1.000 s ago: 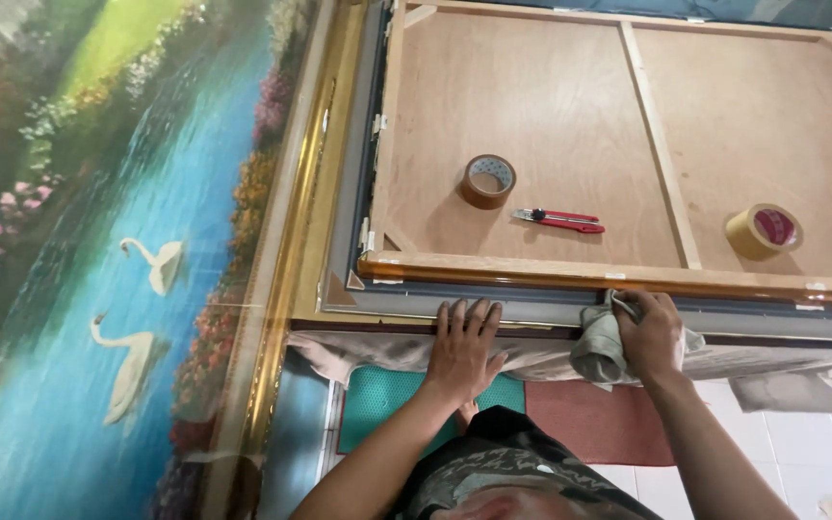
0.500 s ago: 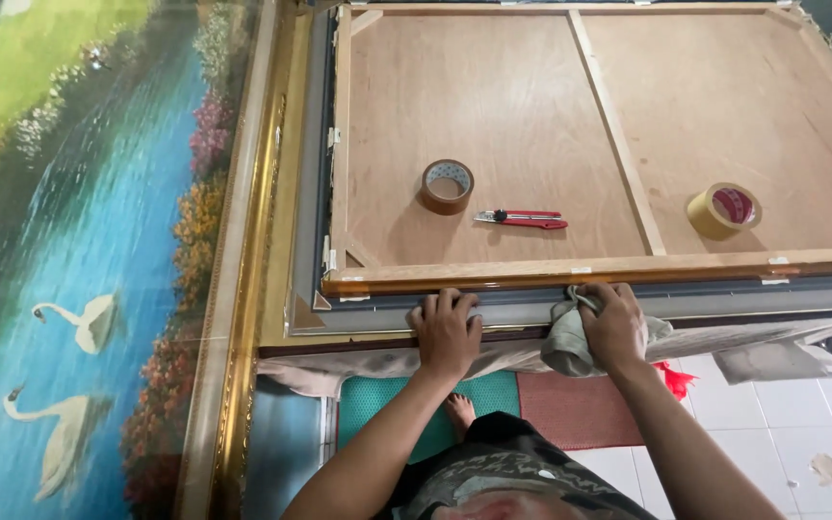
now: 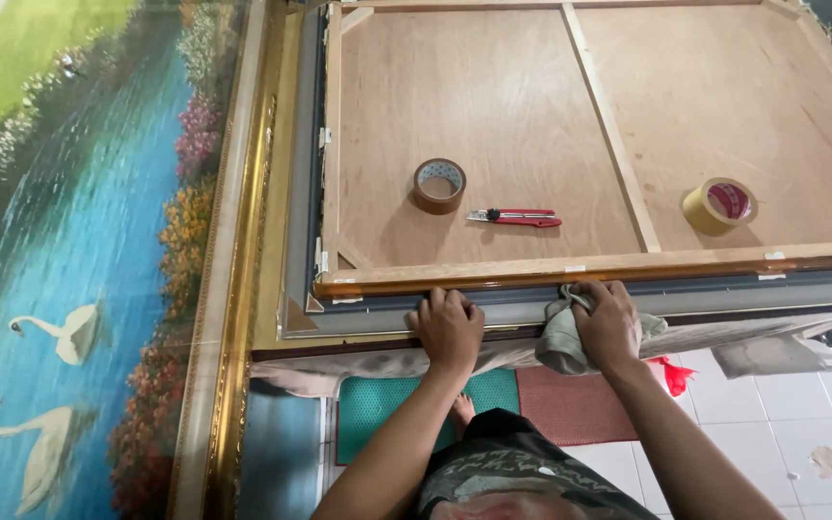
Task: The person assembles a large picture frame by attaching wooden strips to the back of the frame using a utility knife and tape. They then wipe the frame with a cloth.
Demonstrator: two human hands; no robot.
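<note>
A large picture frame (image 3: 493, 306) lies face down, its plywood back (image 3: 493, 125) up. My left hand (image 3: 448, 327) rests with curled fingers on the grey near edge of the frame, holding nothing. My right hand (image 3: 609, 323) grips a crumpled grey cloth (image 3: 560, 339) and presses it against the same edge, a little to the right. On the plywood lie a brown tape roll (image 3: 438, 185), a red utility knife (image 3: 517, 218) and a yellow tape roll (image 3: 719, 205).
A big painting (image 3: 69, 260) of swans on blue water in a gold frame (image 3: 233, 289) leans at the left. Below the frame edge are a green mat (image 3: 387, 400), a red mat (image 3: 565, 404) and white floor tiles (image 3: 801, 424). A wooden crossbar (image 3: 609, 125) divides the plywood.
The view has shifted left and down relative to the frame. Both hands have stayed on the near edge; my right hand with the cloth has slid slightly along it.
</note>
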